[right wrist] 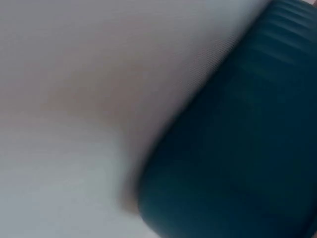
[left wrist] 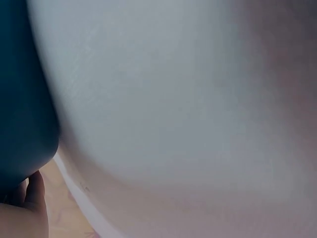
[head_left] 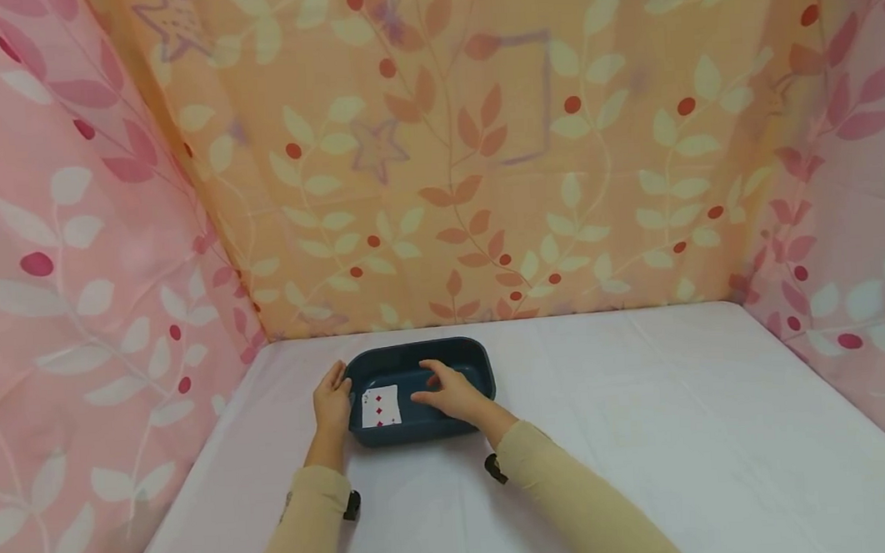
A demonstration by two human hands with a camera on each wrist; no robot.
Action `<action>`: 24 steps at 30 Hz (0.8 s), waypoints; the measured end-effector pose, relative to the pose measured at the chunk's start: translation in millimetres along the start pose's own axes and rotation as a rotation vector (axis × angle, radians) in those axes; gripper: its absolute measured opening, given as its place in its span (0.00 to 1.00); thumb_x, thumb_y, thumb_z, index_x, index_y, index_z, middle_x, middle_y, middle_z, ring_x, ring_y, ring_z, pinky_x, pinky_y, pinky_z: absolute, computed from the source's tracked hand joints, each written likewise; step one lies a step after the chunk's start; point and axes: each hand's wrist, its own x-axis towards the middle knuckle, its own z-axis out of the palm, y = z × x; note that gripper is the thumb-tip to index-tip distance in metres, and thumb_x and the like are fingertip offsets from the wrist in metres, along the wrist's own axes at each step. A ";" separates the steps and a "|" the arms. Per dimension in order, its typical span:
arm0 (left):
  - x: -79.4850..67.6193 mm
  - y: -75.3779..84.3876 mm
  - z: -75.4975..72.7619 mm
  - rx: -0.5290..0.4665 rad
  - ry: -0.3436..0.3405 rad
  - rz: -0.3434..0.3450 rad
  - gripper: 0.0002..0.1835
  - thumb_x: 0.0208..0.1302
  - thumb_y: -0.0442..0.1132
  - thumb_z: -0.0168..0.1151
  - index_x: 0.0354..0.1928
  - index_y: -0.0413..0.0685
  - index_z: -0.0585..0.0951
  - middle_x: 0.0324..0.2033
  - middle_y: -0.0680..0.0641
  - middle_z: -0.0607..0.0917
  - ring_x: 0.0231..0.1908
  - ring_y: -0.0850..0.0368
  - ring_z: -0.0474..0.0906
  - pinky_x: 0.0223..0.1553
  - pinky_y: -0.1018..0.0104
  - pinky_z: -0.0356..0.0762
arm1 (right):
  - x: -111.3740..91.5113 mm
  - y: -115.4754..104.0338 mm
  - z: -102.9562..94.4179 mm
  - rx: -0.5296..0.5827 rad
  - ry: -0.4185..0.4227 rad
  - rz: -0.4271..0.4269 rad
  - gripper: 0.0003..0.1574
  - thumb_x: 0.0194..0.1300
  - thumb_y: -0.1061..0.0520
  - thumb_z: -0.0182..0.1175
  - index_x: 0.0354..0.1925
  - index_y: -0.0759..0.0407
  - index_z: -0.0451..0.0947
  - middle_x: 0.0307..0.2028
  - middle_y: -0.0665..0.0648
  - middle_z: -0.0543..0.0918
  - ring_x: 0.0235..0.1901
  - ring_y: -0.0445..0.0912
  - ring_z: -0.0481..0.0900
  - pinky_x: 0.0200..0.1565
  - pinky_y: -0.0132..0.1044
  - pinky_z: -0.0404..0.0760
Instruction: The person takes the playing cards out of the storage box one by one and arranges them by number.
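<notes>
A dark blue plastic tub with rounded corners stands on the white-covered table. Inside, at its left end, a white playing card with a column of red diamonds lies face up. My left hand holds the tub's left side, fingers along the outer wall and thumb by the rim. In the left wrist view, part of that hand shows against the tub wall. Over the tub's right half hovers my right hand, thumb and fingers spread apart with nothing between them. The right wrist view shows mostly the tub's outer wall.
A white cloth covers the table, reaching well to the right of the tub. Orange leaf-patterned fabric hangs behind the table, with pink patterned fabric along the left and more on the right. Dark straps circle both wrists.
</notes>
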 end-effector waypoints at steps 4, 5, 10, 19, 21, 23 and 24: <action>1.3 0.1 1.1 -0.013 0.012 -0.040 0.26 0.73 0.24 0.40 0.71 0.32 0.57 0.70 0.35 0.60 0.71 0.43 0.54 0.70 0.54 0.52 | 9.8 -1.3 6.5 -0.085 -0.106 -0.007 0.43 0.64 0.52 0.65 0.72 0.59 0.59 0.45 0.61 0.81 0.45 0.52 0.78 0.51 0.48 0.78; 1.7 0.1 1.3 -0.014 0.015 -0.046 0.26 0.73 0.24 0.40 0.71 0.32 0.58 0.70 0.35 0.60 0.71 0.43 0.54 0.70 0.54 0.52 | 12.1 -1.7 8.0 -0.093 -0.133 -0.006 0.44 0.64 0.52 0.65 0.72 0.58 0.59 0.44 0.60 0.81 0.43 0.50 0.78 0.51 0.47 0.78; 0.3 0.3 3.1 -0.055 0.029 -0.058 0.26 0.72 0.24 0.40 0.71 0.31 0.58 0.70 0.35 0.60 0.71 0.43 0.54 0.70 0.55 0.52 | 22.6 -0.2 15.4 -0.105 -0.204 0.029 0.47 0.63 0.52 0.67 0.74 0.56 0.56 0.40 0.57 0.80 0.40 0.47 0.76 0.54 0.47 0.76; -3.6 0.9 4.2 -0.097 0.019 -0.055 0.26 0.72 0.23 0.40 0.71 0.29 0.58 0.70 0.33 0.60 0.71 0.43 0.54 0.70 0.53 0.50 | 48.8 8.5 38.5 -0.319 -0.223 0.015 0.50 0.56 0.54 0.72 0.72 0.59 0.60 0.67 0.62 0.68 0.66 0.54 0.66 0.66 0.46 0.65; -2.6 0.4 4.5 -0.105 0.020 -0.049 0.26 0.71 0.23 0.40 0.70 0.29 0.59 0.69 0.33 0.61 0.71 0.43 0.54 0.70 0.54 0.51 | 53.1 7.8 42.0 -0.381 -0.223 0.026 0.50 0.56 0.53 0.73 0.71 0.58 0.61 0.67 0.62 0.69 0.65 0.55 0.67 0.65 0.46 0.66; -1.4 0.0 4.2 -0.108 0.023 -0.045 0.25 0.71 0.23 0.40 0.70 0.29 0.59 0.69 0.33 0.61 0.70 0.43 0.55 0.70 0.54 0.51 | 56.5 5.5 44.3 -0.446 -0.224 0.037 0.50 0.55 0.51 0.73 0.71 0.57 0.62 0.66 0.61 0.71 0.64 0.55 0.69 0.64 0.46 0.67; -0.6 -0.1 3.8 -0.110 0.025 -0.042 0.25 0.72 0.23 0.40 0.70 0.29 0.59 0.69 0.33 0.61 0.70 0.43 0.55 0.70 0.54 0.51 | 57.9 4.2 45.1 -0.474 -0.229 0.041 0.50 0.56 0.50 0.72 0.71 0.57 0.62 0.65 0.60 0.71 0.63 0.55 0.70 0.64 0.46 0.67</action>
